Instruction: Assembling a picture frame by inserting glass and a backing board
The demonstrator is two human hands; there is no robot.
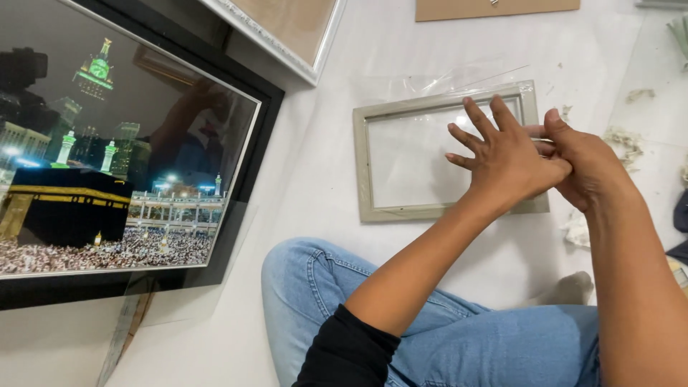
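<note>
Directly beneath the left hand's (510,163) spread fingers (479,119) lies the grey frame (362,166).

A white floor (322,179) carries everything: a small grey rectangular picture frame (362,172) with a clear pane lies flat at centre right, partly on a sheet of clear plastic film (430,82). A large black-framed night cityscape picture (107,172) rests at the left, a white-framed brown board (287,29) at top centre, a brown cardboard sheet (494,7) at the top edge, and pale paper scraps (627,140) at right.
</note>
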